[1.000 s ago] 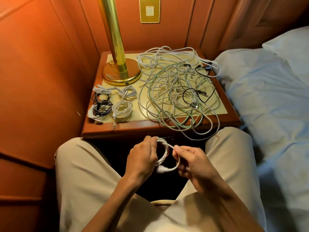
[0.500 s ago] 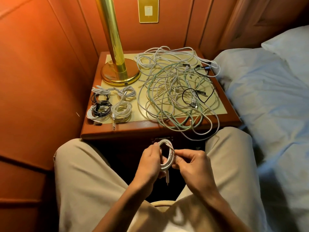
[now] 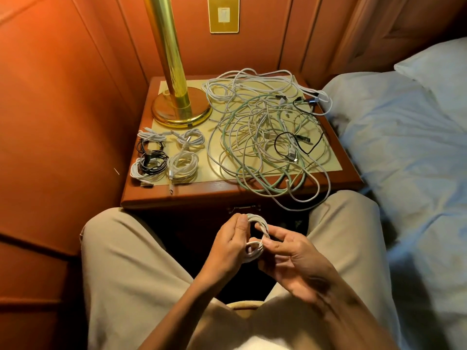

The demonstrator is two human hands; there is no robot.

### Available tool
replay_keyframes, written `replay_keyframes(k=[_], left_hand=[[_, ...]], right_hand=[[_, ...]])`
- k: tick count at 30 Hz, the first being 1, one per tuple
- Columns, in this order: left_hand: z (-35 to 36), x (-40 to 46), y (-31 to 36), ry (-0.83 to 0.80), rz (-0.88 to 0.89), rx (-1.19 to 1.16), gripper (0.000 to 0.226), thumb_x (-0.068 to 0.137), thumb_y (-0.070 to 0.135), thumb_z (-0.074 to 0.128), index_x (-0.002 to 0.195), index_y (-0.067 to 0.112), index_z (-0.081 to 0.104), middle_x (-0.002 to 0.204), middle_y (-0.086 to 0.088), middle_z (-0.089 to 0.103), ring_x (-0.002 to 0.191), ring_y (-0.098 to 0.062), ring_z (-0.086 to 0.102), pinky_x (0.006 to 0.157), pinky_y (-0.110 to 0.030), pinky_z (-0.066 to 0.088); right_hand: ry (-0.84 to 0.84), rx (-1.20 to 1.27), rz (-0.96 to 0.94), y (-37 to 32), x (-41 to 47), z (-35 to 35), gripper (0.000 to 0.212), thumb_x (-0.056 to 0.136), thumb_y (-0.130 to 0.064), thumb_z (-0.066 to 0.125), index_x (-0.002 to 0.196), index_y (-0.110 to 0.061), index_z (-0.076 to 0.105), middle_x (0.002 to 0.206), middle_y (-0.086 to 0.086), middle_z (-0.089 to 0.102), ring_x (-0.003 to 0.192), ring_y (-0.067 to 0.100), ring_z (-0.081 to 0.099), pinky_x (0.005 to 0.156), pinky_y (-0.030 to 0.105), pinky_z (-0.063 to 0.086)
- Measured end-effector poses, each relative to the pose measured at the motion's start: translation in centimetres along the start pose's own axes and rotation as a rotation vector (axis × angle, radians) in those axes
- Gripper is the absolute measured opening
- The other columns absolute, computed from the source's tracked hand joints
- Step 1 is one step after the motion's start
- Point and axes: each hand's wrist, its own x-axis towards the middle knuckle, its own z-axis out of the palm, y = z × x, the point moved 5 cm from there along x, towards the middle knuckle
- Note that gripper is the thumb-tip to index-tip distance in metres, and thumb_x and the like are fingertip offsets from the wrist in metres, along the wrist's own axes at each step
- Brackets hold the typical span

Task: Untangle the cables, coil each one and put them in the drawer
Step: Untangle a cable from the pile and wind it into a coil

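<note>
Between my knees I hold a small white cable coil (image 3: 257,224). My left hand (image 3: 227,246) grips its left side, fingers curled round the loops. My right hand (image 3: 290,253) pinches the coil's lower right part between thumb and forefinger. On the nightstand (image 3: 227,195) lies a big tangle of white, green and black cables (image 3: 265,137), some loops hanging over the front edge. Several coiled cables (image 3: 166,155), white and black, sit at the front left of the top. The drawer's metal handle (image 3: 243,208) shows under the front edge; the drawer looks closed.
A brass lamp (image 3: 177,102) stands at the nightstand's back left. Orange wood panelling walls in the left and back, with a brass wall plate (image 3: 224,14). A bed with a pale blue sheet (image 3: 409,152) lies close on the right. My knees flank the drawer front.
The loose cable end that hung below the coil has been wound in. My right hand shifted from the coil's top side to its lower right part. The tangle on the nightstand stays as it was.
</note>
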Motion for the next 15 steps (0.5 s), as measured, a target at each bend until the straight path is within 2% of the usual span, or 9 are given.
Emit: replay_keyframes(k=[2,4,7,9,11,13,15], left_hand=[[0.1,0.3,-0.4,-0.114,-0.084,-0.087,0.039,0.106,0.028,0.038,0.092,-0.001,0.06,0.078,-0.001,0.059,0.072,-0.016,0.055,0.068,-0.028,0.044],[0.0,0.3,-0.3,-0.134,-0.079,-0.045,0.035,0.106,0.028,0.039,0.095,0.0,0.058,0.081,-0.004,0.057,0.073,-0.014,0.054,0.069,-0.027,0.045],[-1.0,0.1,-0.2,0.057,-0.007,0.223,0.027,0.099,0.043,0.048,0.093,0.017,0.052,0.08,-0.003,0.058,0.07,-0.015,0.056,0.068,-0.035,0.046],[-2.1,-0.4,0.1,0.234,0.008,0.316,0.034,0.093,0.055,0.051,0.088,0.022,0.051,0.076,-0.001,0.058,0.068,-0.016,0.056,0.066,-0.037,0.046],[-2.8,-0.9,0.3,0.301,-0.018,0.327,0.04,0.092,0.056,0.052,0.074,0.02,0.053,0.065,0.005,0.056,0.062,-0.013,0.053,0.062,-0.035,0.043],[-2.8,-1.3,0.0,0.238,-0.102,0.359,0.049,0.091,0.056,0.055,0.063,0.017,0.056,0.055,0.008,0.053,0.057,-0.011,0.05,0.059,-0.033,0.04],[-2.1,-1.7,-0.4,0.077,-0.185,0.305,0.049,0.092,0.054,0.057,0.065,0.014,0.064,0.052,0.007,0.054,0.053,-0.008,0.05,0.059,-0.03,0.04]], right_hand=[[-0.079,0.09,-0.001,0.1,-0.1,0.3,0.043,0.087,0.001,0.054,0.13,-0.001,0.059,0.116,0.025,0.067,0.101,0.031,0.068,0.087,0.037,0.057],[-0.115,0.039,-0.037,0.0,-0.2,0.6,0.046,0.087,0.002,0.056,0.132,-0.005,0.055,0.115,0.024,0.068,0.103,0.031,0.068,0.084,0.04,0.06],[0.01,-0.157,-0.123,-0.4,-0.2,-0.1,0.052,0.092,0.01,0.053,0.136,-0.017,0.049,0.094,0.014,0.073,0.088,0.022,0.072,0.072,0.033,0.059],[0.104,-0.364,-0.229,-0.8,-0.2,-0.4,0.061,0.093,0.012,0.052,0.143,-0.02,0.041,0.087,0.011,0.073,0.086,0.019,0.072,0.075,0.029,0.058],[0.185,-0.562,-0.344,-1.2,-0.3,-0.4,0.066,0.093,0.013,0.054,0.148,-0.02,0.037,0.091,0.01,0.075,0.092,0.018,0.073,0.081,0.024,0.057],[0.218,-0.637,-0.406,-1.4,-0.3,-0.2,0.068,0.093,0.011,0.055,0.15,-0.02,0.035,0.094,0.006,0.076,0.096,0.013,0.072,0.083,0.019,0.056],[0.214,-0.649,-0.41,-1.3,-0.3,-0.2,0.067,0.093,0.01,0.056,0.149,-0.023,0.036,0.095,0.001,0.077,0.097,0.01,0.072,0.083,0.019,0.055]])
